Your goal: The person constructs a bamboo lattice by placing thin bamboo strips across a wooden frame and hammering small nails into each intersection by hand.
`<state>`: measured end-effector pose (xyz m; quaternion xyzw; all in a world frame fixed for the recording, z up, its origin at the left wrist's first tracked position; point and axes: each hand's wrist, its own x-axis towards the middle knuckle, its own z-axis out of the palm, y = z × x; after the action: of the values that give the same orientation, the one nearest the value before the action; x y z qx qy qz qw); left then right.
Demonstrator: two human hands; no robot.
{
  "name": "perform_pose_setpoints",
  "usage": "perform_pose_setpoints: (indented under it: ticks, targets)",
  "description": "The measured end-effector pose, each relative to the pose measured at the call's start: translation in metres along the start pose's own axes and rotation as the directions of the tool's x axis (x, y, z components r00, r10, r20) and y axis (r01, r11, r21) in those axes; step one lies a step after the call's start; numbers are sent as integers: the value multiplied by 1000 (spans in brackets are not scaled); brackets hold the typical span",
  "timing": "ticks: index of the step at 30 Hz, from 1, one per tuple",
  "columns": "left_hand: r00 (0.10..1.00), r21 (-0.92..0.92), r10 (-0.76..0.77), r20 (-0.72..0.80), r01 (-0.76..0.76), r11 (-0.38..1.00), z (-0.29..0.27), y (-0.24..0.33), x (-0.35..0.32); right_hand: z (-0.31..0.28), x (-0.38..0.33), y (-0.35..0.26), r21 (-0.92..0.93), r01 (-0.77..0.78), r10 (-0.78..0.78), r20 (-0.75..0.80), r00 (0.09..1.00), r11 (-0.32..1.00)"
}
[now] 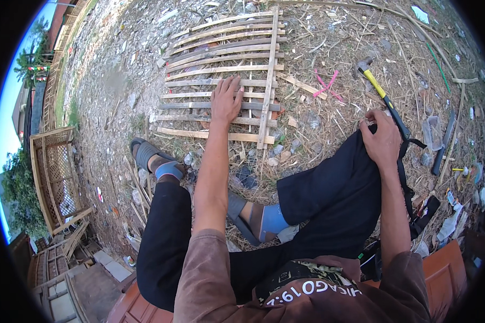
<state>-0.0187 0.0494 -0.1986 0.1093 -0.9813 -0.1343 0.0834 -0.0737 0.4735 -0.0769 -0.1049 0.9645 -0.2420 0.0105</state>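
Observation:
A panel of thin wooden slats (196,97) lies on the ground ahead of me, its several slats crossing an upright strip (270,81) at the right side. My left hand (227,100) reaches out and lies palm down on the middle slats, fingers extended, gripping nothing that I can see. On my bent right knee rests my right hand (381,139), its fingers draped loosely with the thumb apart, and nothing shows in it. Just beyond that hand lies a hammer (381,91) with a yellow and black handle, its metal head pointing away.
Pink string (327,86) lies by a short wood strip (302,85) right of the panel. A clear plastic container (432,133) and a dark bar (443,142) are farther right. A lattice wooden frame (56,180) stands at left. Straw, stones and scraps cover the ground.

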Motion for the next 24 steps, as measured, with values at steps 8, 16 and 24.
perform_pose_setpoints:
  ticks: [8,16,24]
  targets:
    - [995,17,38,-92,-37,999,2,2,-7,2,0,1,-5,20,-20,-5,1000,1000]
    - [995,167,-95,-18,97,981,-5,15,-13,2,1,0,7,12,-12,-5,1000,1000]
    - [987,180,-158,34,150,972,-10,20,-13,1,0,0,8,4,-4,-1,1000,1000]
